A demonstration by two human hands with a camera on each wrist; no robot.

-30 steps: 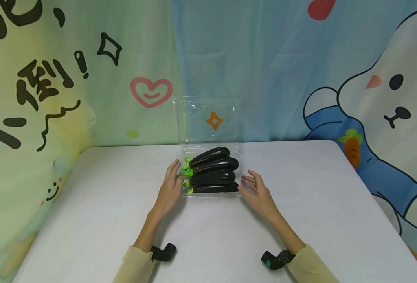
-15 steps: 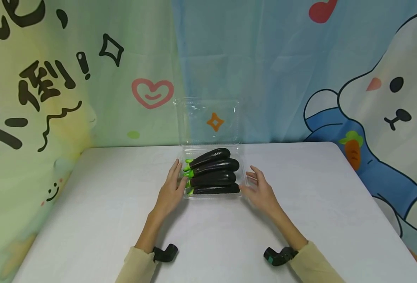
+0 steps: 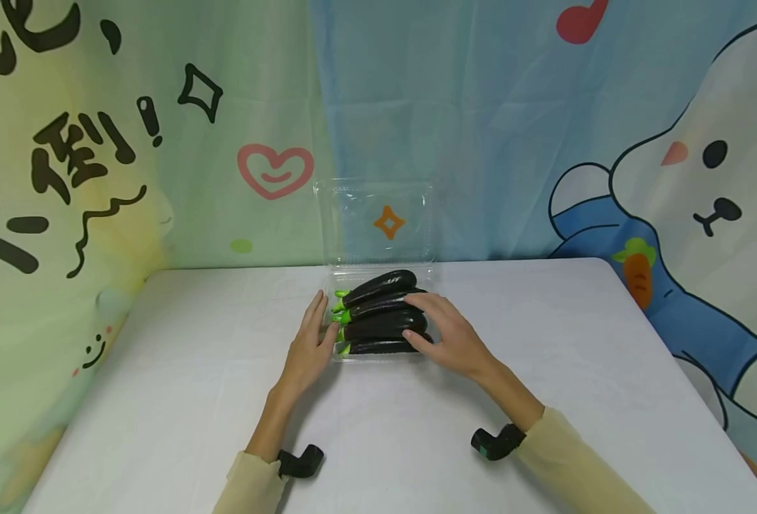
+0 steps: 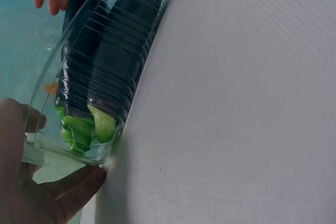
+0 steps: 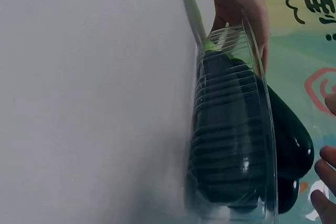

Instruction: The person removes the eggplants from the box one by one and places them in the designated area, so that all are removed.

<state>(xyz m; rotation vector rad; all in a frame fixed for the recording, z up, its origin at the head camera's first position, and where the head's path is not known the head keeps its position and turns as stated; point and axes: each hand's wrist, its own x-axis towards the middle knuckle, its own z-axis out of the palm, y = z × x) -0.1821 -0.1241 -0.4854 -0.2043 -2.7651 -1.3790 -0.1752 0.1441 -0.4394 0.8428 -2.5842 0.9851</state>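
Observation:
A clear plastic clamshell box (image 3: 352,356) sits on the table with its lid (image 3: 352,228) raised at the back. Several glossy dark eggplants (image 3: 384,325) lie side by side in it, green stems to the left. My left hand (image 3: 307,353) holds the box's left end; in the left wrist view its thumb comes over the rim and its fingers (image 4: 79,187) lie along the outside by the lower corner. My right hand (image 3: 451,339) hovers over the eggplants' rounded right ends, fingers spread and thumb apart. In the right wrist view, its fingertips (image 5: 325,166) stand beside the eggplants' rounded ends.
A white-covered table (image 3: 179,400) spreads out around the box, its back edge close behind the box. Behind it hangs a printed cloth backdrop (image 3: 494,143), seen through the clear lid. Each wrist wears a black camera (image 3: 301,462).
My right hand has moved from beside the box's right end inward, over the eggplants. My left thumb has shifted slightly over the box's edge. The eggplants look unmoved.

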